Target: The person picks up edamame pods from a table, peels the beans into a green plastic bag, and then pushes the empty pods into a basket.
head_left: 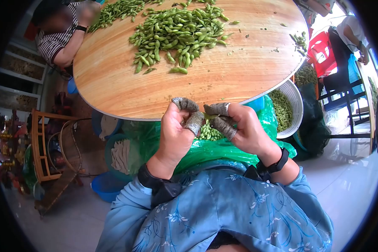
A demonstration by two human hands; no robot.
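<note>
My left hand (175,136) is closed, its thumb and index finger pinched together. My right hand (248,131) is closed in a pinch too. Grey tape wraps the fingertips of both. Between them shows a small green edamame pod (206,116), mostly hidden by the fingers. Right below lie shelled green beans (210,133) in a green plastic bag (235,151) spread over my lap. Just beyond my hands is the edge of a round wooden table (126,90), bearing a large heap of edamame pods (176,33).
A white basket (297,107) of green pods or beans stands at the right, below the table. Blue basins (107,187) and a wooden chair (40,145) are at the left. Another person (61,40) sits across at the upper left. A red chair (322,52) is at the right.
</note>
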